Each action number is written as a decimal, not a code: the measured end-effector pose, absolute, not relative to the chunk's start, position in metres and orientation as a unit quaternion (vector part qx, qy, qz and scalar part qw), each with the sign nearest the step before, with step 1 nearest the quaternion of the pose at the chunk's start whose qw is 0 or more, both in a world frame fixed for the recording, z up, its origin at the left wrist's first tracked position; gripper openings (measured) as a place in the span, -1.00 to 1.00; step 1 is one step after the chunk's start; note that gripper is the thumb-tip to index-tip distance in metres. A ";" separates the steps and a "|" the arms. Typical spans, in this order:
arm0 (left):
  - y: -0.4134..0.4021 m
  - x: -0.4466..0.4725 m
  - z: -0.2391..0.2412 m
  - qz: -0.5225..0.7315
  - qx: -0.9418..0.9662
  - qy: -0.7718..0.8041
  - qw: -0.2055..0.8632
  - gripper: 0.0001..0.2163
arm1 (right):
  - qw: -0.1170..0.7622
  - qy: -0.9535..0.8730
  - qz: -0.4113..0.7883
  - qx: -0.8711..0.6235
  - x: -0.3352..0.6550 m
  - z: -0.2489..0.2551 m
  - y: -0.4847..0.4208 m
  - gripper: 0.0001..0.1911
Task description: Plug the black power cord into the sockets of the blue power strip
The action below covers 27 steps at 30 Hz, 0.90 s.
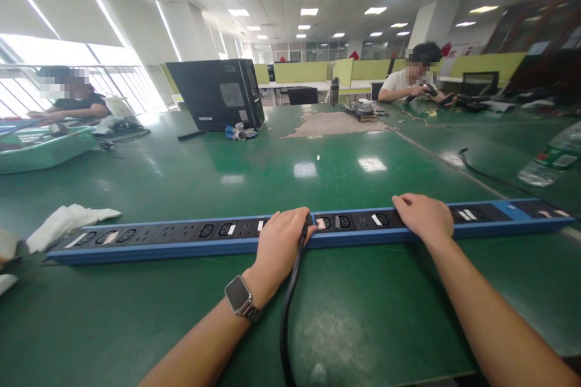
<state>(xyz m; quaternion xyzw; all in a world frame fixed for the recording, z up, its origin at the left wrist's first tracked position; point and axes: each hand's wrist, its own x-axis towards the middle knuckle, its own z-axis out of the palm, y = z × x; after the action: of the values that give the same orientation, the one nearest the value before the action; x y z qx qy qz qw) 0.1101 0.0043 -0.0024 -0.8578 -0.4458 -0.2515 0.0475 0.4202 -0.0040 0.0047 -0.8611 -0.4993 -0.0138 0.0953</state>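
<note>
Power strip (181,240) lying crosswise on green table (181,181), left hand (281,242) clenching black cable (288,302) at the strip's middle, plug probably sitting in a socket, right hand (424,217) resting unclenched on the strip just right of it, white cloth (68,221) lying behind the strip's left end

Green table (385,314), blue power strip (358,225)

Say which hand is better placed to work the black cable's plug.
Left: the left hand grips the cable at the strip; the right hand rests on the strip, away from it.
</note>
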 end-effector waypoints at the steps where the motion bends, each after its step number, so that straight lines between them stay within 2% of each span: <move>1: 0.003 0.110 -0.002 -0.251 -0.859 -0.444 0.048 -0.74 | 0.095 -0.500 -0.012 -0.861 0.420 0.005 -0.004 -0.42; 7: 0.002 0.138 0.017 -0.341 -0.783 -0.517 -0.060 -0.71 | 0.096 -0.497 -0.014 -0.862 0.419 0.005 -0.003 -0.43; 13: 0.009 0.202 0.018 -0.253 -0.850 -0.444 -0.130 -0.71 | 0.094 -0.496 -0.017 -0.863 0.419 0.005 -0.003 -0.44; 17: 0.015 0.216 0.015 -0.223 -0.859 -0.445 -0.119 -0.69 | 0.096 -0.493 -0.019 -0.865 0.418 0.005 -0.002 -0.45; 22: 0.007 0.226 0.020 -0.163 -0.890 -0.424 -0.030 -0.76 | 0.090 -0.493 -0.017 -0.865 0.418 0.006 -0.002 -0.45; 27: 0.000 0.230 0.007 -0.203 -0.887 -0.415 0.001 -0.80 | 0.096 -0.496 -0.014 -0.863 0.419 0.005 -0.002 -0.44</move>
<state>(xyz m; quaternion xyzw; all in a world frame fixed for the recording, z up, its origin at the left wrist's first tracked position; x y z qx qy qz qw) 0.2302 -0.0004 0.0065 -0.8870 -0.4147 -0.2029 0.0014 0.4190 -0.0024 0.0050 -0.8630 -0.4959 -0.0141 0.0955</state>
